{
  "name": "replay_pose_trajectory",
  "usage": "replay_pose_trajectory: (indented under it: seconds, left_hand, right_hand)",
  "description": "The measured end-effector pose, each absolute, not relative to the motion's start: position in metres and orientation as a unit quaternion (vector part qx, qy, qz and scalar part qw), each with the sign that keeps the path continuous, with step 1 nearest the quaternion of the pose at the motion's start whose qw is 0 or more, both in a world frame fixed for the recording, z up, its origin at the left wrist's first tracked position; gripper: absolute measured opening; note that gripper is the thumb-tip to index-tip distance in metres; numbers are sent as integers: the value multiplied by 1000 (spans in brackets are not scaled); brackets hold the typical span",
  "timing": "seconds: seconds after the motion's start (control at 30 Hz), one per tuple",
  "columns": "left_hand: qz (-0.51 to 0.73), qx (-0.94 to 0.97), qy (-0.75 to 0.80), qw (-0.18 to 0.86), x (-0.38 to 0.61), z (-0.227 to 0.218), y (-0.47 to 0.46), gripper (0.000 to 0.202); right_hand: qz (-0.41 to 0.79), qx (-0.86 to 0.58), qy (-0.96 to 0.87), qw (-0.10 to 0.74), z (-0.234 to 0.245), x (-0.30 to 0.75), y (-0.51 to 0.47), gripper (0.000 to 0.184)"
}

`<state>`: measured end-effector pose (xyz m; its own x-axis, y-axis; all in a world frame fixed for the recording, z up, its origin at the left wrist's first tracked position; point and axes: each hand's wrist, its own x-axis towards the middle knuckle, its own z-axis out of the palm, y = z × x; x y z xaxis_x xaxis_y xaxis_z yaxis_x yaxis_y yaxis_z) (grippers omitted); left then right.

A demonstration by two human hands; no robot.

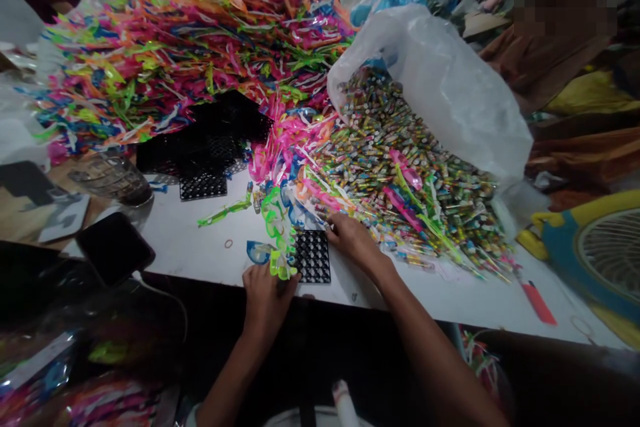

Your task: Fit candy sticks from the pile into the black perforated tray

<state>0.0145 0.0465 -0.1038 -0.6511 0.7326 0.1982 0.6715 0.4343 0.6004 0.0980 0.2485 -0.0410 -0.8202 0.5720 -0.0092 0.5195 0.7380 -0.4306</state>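
A small black grid tray (313, 257) with rows of holes lies on the white table in front of me. My left hand (264, 290) is at its lower left, fingers curled around a yellow-green plastic piece (281, 265). Just above that hand sits a blue translucent plastic piece (259, 252). My right hand (354, 240) is closed at the tray's upper right corner; what its fingertips pinch is hidden. Beyond the tray, bright green plastic pieces (273, 213) and clear bluish ones (300, 208) are bunched together.
A huge heap of colourful plastic pieces (200, 47) fills the back. Small printed tubes (425, 167) spill from a white plastic bag (450, 73). Black trays (220, 133) are stacked behind. A glass (113, 177) and phone (116, 247) stand left, a fan (600, 253) right. People are nearby.
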Motion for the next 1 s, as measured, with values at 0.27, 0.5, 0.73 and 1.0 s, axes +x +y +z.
replay_pose_trajectory:
  seconds: [0.27,0.5,0.73,1.0]
  left_hand:
    - [324,422,845,46,13,-105,46,21]
    - [311,428,847,56,10,-107,46,22]
    - [306,424,850,59,10,-109,47,24]
    - [308,434,845,55,7,-113,46,24]
  right_hand:
    - [507,-268,-800,176,-68,89,224,12]
    - [417,-268,-828,261,-79,79,193,13]
    - [470,-315,-789,238,-80,77,202,7]
    - [283,-299,-887,210,-83,66,174,25]
